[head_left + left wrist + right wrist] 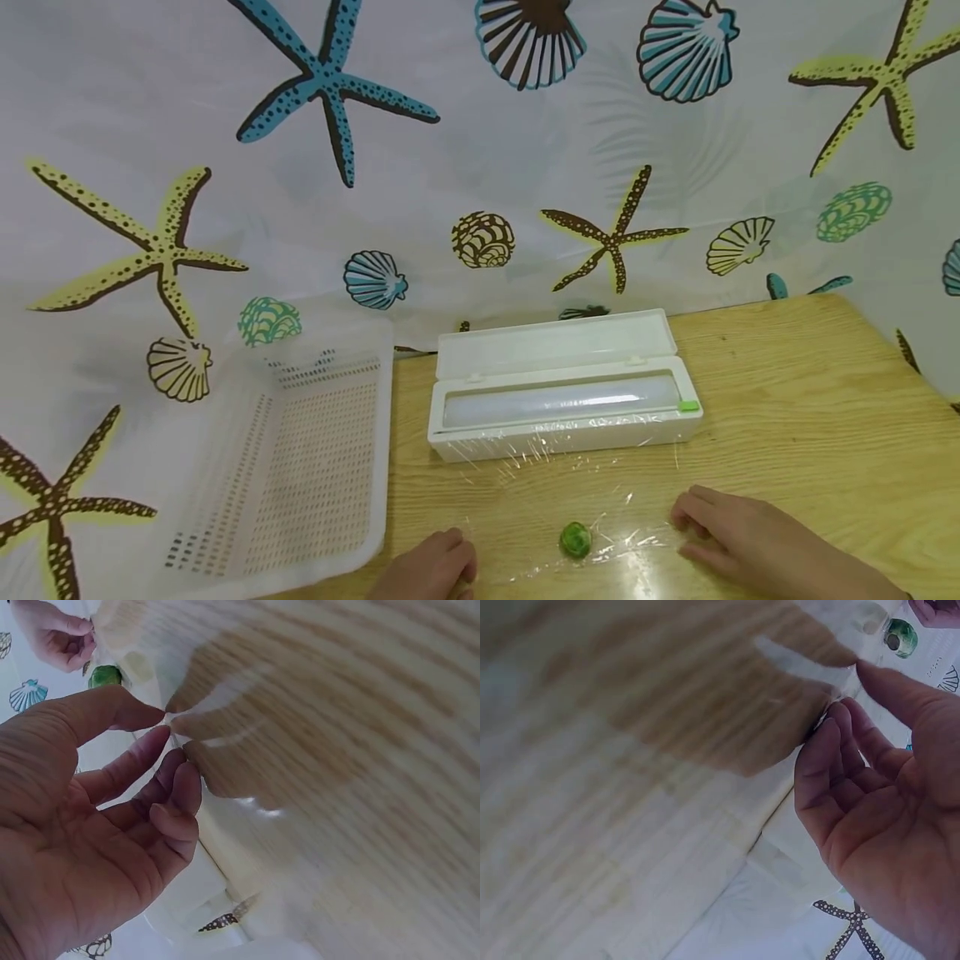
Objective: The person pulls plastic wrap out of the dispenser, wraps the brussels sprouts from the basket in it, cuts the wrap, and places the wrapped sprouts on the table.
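Observation:
A small round green vegetable [576, 540], like a Brussels sprout, sits on clear plastic wrap [630, 533] spread on the wooden table. The wrap runs forward from a white dispenser box [566, 439] with its lid up and a roll inside. Left of the vegetable, my left hand [433, 568] rests its loosely bent fingertips on the tabletop. My right hand [738, 533] lies to the right by the wrap's edge, thumb and fingers apart, tips touching the surface. Both wrist views show the fingertips meeting their reflections; whether they touch the thin wrap is hard to see.
At the left stands a white perforated plastic basket [318, 467]. A green slider [687, 406] sits at the right end of the box. Behind the table hangs a white cloth [420, 200] printed with starfish and shells. Bare wood [810, 400] extends to the right.

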Motion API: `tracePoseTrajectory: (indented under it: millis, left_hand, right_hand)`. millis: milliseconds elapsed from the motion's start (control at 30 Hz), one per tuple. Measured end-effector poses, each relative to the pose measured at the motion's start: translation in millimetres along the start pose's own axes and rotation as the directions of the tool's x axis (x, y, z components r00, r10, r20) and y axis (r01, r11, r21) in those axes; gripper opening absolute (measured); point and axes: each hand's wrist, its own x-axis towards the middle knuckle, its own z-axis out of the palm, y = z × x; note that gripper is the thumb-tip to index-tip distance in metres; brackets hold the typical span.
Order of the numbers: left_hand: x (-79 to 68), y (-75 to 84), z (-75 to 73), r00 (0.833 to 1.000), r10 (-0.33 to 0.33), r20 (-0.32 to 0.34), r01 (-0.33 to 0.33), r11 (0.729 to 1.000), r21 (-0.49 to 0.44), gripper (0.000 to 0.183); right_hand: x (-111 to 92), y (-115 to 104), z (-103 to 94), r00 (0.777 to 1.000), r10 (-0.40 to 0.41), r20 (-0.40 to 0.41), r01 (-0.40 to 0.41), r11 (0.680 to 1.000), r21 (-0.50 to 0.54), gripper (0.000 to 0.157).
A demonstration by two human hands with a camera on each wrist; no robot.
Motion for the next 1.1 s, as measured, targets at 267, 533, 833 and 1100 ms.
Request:
tracePoseTrajectory:
  millis: [267,533,833,1100]
  left_hand:
    - [2.9,10.6,-1.8,0.994,0.067,-0.088,-0.053,0.987,0.151,0.027]
    - [5.9,20.7,-22.6,0.986,0.105,-0.129,-0.089,0.989,0.119,0.030]
    - [10.4,35.9,-52.7,0.980,0.136,-0.144,-0.122,0.987,0.101,0.022]
    - [18.3,57.2,-83.7,0.999,-0.009,-0.046,0.013,0.995,0.094,0.027]
  right_hand:
    - [1.6,2.1,6.2,0.984,-0.144,-0.107,0.125,0.978,-0.169,0.027]
    - [1.4,1.6,8.7,0.974,-0.169,-0.150,0.139,0.971,-0.193,0.033]
    - [-1.0,1.2,7.3,0.985,-0.122,-0.121,0.105,0.985,-0.140,0.031]
    - [-0.4,3.9,5.7,0.963,-0.176,-0.205,0.144,0.977,-0.160,0.033]
